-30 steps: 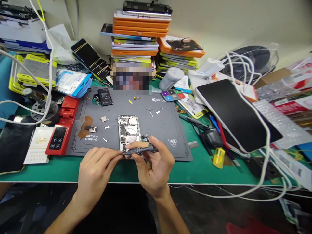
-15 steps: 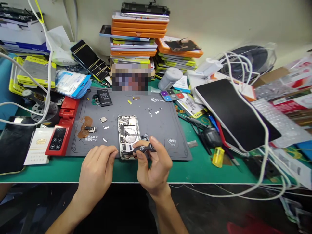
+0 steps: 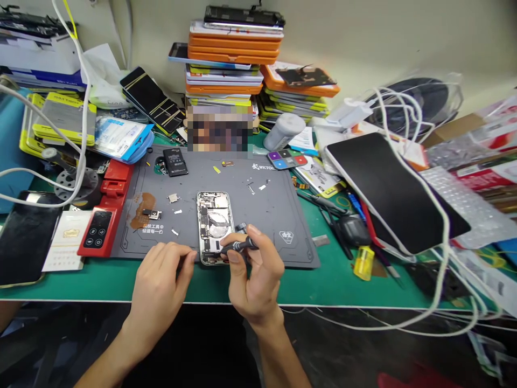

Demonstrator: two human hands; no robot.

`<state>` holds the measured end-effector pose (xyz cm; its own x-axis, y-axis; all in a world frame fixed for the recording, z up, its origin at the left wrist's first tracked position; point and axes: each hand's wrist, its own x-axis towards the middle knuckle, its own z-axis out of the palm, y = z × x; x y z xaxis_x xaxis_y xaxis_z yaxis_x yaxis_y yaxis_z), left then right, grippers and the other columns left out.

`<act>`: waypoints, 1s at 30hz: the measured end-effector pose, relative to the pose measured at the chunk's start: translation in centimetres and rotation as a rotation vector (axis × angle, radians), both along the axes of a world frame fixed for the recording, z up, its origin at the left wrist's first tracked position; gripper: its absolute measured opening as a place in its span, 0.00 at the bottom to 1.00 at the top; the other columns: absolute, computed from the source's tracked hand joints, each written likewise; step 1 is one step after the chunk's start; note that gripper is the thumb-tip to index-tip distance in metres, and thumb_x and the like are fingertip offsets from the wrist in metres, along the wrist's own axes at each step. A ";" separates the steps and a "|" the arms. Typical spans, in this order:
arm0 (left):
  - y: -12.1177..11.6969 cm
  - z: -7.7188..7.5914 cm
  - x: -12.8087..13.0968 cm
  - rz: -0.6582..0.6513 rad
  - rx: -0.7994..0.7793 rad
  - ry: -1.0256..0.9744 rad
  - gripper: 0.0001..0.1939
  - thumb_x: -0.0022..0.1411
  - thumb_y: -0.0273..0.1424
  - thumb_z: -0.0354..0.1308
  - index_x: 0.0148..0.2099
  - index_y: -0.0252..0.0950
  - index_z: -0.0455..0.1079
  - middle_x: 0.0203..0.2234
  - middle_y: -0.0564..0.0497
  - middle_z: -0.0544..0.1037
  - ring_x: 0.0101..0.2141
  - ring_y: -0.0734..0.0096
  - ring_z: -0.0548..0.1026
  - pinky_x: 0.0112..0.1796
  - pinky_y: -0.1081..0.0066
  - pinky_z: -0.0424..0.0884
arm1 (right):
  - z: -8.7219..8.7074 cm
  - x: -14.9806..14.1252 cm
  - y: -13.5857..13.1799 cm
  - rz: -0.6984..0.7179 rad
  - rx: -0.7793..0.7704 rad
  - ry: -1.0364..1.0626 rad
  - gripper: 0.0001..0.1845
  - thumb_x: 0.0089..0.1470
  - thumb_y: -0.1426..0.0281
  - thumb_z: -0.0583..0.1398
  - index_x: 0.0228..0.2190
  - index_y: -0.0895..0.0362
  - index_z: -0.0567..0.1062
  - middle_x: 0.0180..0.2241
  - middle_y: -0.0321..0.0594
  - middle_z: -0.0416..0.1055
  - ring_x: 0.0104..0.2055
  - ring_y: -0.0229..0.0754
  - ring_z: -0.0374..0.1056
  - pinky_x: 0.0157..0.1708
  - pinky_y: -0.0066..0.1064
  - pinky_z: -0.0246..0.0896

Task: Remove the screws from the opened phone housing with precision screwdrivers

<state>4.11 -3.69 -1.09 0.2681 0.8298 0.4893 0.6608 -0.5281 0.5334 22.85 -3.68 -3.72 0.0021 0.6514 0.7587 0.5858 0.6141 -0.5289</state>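
Observation:
An opened phone point(image 3: 215, 229), its inner parts and round coil showing, lies on the grey mat point(image 3: 266, 215). My right hand point(image 3: 256, 277) grips a small dark screwdriver point(image 3: 244, 244) with light rings, slanted over the phone's lower end; whether its tip touches is too small to tell. Beside the phone's lower left corner, the fingers of my left hand point(image 3: 161, 277) are pinched together, and anything between them is hidden. A black battery point(image 3: 175, 162), a small camera-like part point(image 3: 153, 214) and a metal piece point(image 3: 173, 198) lie left of the phone.
At the left stands a red device with buttons point(image 3: 97, 231). Stacked orange and yellow boxes point(image 3: 234, 51) rise at the back. To the right are a large dark tablet-like panel point(image 3: 396, 188), a yellow-handled tool point(image 3: 364, 263) and a looping white cable point(image 3: 444, 237).
The camera view has shifted slightly, so everything sits a little further right. Both hands keep nearly the same pose, and the screwdriver stays over the phone's lower end.

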 end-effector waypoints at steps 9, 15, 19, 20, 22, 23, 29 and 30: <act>0.1 0.3 0.0 -0.022 -0.029 -0.052 0.03 0.79 0.26 0.61 0.47 0.37 0.70 0.37 0.55 0.78 0.37 0.73 0.72 0.41 0.70 0.68 | 0.0 0.0 0.0 0.015 0.005 0.022 0.44 0.67 0.85 0.58 0.77 0.51 0.54 0.48 0.50 0.73 0.48 0.48 0.80 0.42 0.44 0.85; 0.0 -0.1 -0.1 -0.037 -0.011 -0.083 0.05 0.77 0.24 0.63 0.50 0.38 0.73 0.41 0.56 0.81 0.41 0.74 0.76 0.46 0.71 0.71 | 0.1 -0.1 -0.1 0.004 -0.004 -0.010 0.45 0.68 0.85 0.57 0.77 0.48 0.53 0.47 0.49 0.72 0.44 0.45 0.79 0.40 0.43 0.85; 0.1 -0.3 -0.2 -0.044 0.006 -0.090 0.08 0.76 0.22 0.62 0.53 0.39 0.75 0.44 0.56 0.83 0.42 0.75 0.78 0.49 0.71 0.71 | 0.0 -0.2 -0.1 -0.004 -0.003 0.000 0.43 0.69 0.83 0.57 0.77 0.48 0.53 0.46 0.49 0.73 0.47 0.47 0.80 0.40 0.42 0.85; 0.1 -0.3 -0.2 -0.043 0.010 -0.089 0.09 0.76 0.22 0.62 0.54 0.39 0.75 0.45 0.56 0.83 0.43 0.75 0.78 0.49 0.71 0.71 | -0.1 -0.2 -0.1 -0.011 -0.005 -0.003 0.43 0.69 0.83 0.57 0.77 0.48 0.53 0.46 0.49 0.73 0.47 0.47 0.80 0.40 0.41 0.85; 0.1 -0.3 -0.2 -0.039 0.011 -0.089 0.09 0.76 0.22 0.62 0.54 0.38 0.75 0.46 0.55 0.84 0.44 0.74 0.78 0.50 0.71 0.71 | 0.0 -0.2 -0.2 -0.023 -0.006 -0.018 0.43 0.69 0.83 0.57 0.77 0.49 0.52 0.47 0.49 0.73 0.47 0.47 0.80 0.39 0.39 0.84; 0.1 -0.3 -0.1 -0.037 0.010 -0.088 0.09 0.77 0.22 0.62 0.55 0.38 0.75 0.47 0.55 0.84 0.44 0.74 0.78 0.51 0.71 0.71 | 0.0 -0.2 -0.2 -0.022 -0.005 -0.027 0.43 0.69 0.84 0.56 0.77 0.49 0.52 0.47 0.49 0.73 0.46 0.46 0.80 0.39 0.39 0.84; 0.0 -0.3 -0.1 -0.028 -0.012 -0.102 0.07 0.78 0.23 0.60 0.53 0.38 0.73 0.45 0.55 0.83 0.43 0.74 0.77 0.50 0.71 0.70 | 1.3 0.0 0.4 0.034 0.087 -0.114 0.37 0.67 0.84 0.60 0.72 0.56 0.59 0.47 0.48 0.78 0.46 0.44 0.78 0.41 0.36 0.81; 0.0 -0.3 -0.1 -0.026 -0.014 -0.100 0.06 0.78 0.23 0.60 0.53 0.38 0.73 0.44 0.55 0.82 0.43 0.74 0.77 0.49 0.71 0.70 | 1.5 0.0 0.5 0.026 0.102 -0.127 0.36 0.66 0.83 0.62 0.70 0.56 0.61 0.45 0.46 0.78 0.45 0.43 0.78 0.40 0.35 0.81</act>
